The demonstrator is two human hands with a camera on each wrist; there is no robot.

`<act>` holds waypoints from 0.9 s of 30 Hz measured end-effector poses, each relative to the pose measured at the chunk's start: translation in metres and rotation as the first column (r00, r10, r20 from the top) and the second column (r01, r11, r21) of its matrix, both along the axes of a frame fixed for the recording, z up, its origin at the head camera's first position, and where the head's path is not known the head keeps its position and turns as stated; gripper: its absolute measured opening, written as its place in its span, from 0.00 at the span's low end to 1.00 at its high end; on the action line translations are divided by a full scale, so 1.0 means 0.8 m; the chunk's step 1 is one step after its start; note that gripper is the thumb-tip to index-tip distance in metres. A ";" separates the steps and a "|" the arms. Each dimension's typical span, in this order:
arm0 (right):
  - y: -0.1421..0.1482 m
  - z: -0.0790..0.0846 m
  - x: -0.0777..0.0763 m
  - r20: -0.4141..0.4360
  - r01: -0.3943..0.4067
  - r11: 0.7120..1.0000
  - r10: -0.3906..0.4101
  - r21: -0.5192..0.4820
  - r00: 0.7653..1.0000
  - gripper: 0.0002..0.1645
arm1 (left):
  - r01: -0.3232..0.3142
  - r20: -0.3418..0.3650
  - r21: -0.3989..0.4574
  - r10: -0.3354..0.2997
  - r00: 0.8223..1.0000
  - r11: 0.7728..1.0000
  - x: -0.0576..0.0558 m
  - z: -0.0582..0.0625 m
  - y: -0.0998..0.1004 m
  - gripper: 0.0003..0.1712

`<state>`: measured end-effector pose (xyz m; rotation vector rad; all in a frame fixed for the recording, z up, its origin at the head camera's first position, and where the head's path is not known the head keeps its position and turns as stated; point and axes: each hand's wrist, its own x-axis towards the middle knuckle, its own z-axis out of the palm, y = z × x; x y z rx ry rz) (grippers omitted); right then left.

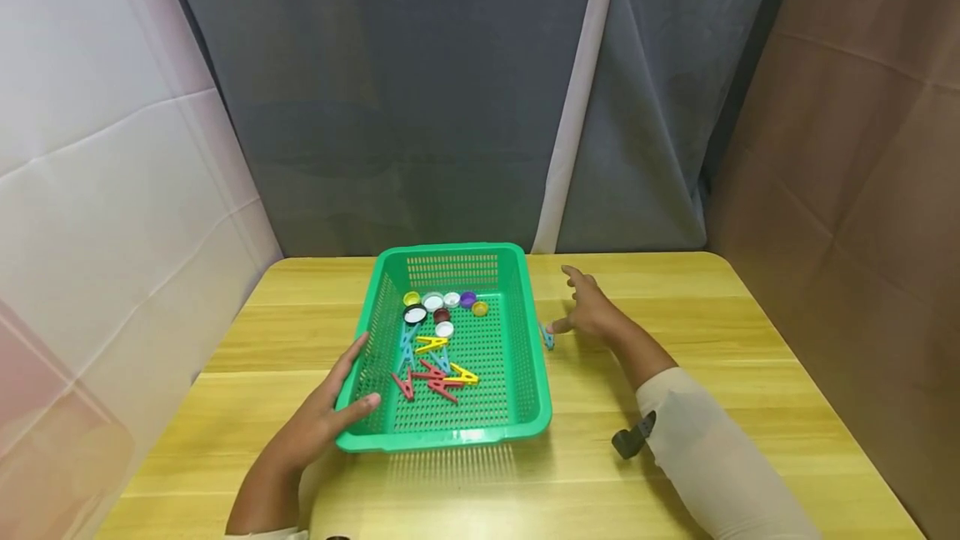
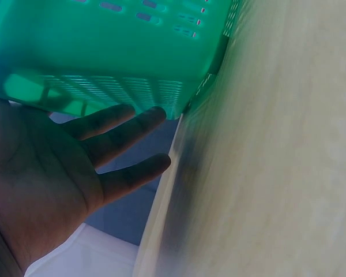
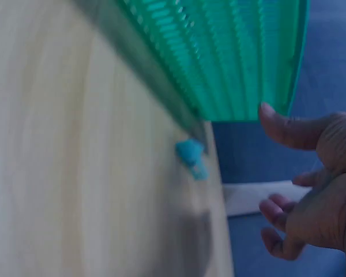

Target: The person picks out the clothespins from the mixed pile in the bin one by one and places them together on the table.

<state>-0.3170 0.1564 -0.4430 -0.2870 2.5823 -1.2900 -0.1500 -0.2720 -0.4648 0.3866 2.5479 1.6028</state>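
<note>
A green plastic basket (image 1: 527, 340) stands on the table, with clothespins and bottle caps inside. My left hand (image 1: 318, 419) is at its left wall, thumb over the rim, and the other fingers extend outside it. In the left wrist view, the fingers (image 2: 124, 130) look straight and spread beside the basket wall (image 2: 104, 52). To the right of the basket, a blue clothespin (image 1: 547, 337) lies on the table. My right hand (image 1: 592, 309) hovers beside this clothespin (image 3: 190, 154), fingers spread and loosely bent; the right wrist view shows a gap between them.
Inside the basket, red, yellow and blue clothespins (image 1: 431, 344) lie toward the front, and caps (image 1: 445, 329) in several colours toward the back. The wooden table (image 1: 645, 473) is bordered by a grey curtain (image 1: 405, 107) behind, a white cloth (image 1: 112, 190) left and a brown one (image 1: 847, 190) right.
</note>
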 end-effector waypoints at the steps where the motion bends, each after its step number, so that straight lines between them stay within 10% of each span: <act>1: -0.003 0.005 0.002 -0.005 0.022 1.000 -0.022 -0.012 1.000 0.74 | 0.001 0.000 0.001 -0.001 1.000 1.000 0.000 0.000 0.000 0.53; 13: -0.040 0.058 0.018 -0.166 0.075 0.997 -0.070 0.024 0.984 0.67 | 0.002 0.005 0.002 -0.002 1.000 1.000 0.000 0.001 -0.001 0.53; 27: -0.087 0.095 0.025 -0.233 -0.131 0.991 0.124 -0.017 0.965 0.59 | -0.006 0.024 0.000 0.006 1.000 1.000 0.000 0.001 0.000 0.53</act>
